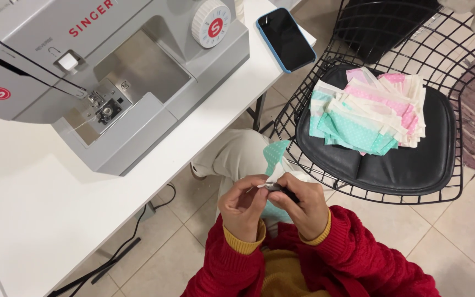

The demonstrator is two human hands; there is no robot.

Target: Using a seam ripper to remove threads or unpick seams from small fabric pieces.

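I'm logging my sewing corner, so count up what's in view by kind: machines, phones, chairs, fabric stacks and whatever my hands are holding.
Sewing machine, grey, on the white table: 1
Phone, blue case: 1
Wire chair, black, with cushion: 1
Fabric stack, teal and pink dotted pieces: 1
Small dark tool, held between left hand and right hand: 1
Teal dotted piece on lap: 1
Total: 6

Open floor [193, 242] lies between the white table [39, 220] and wire chair [413, 181].
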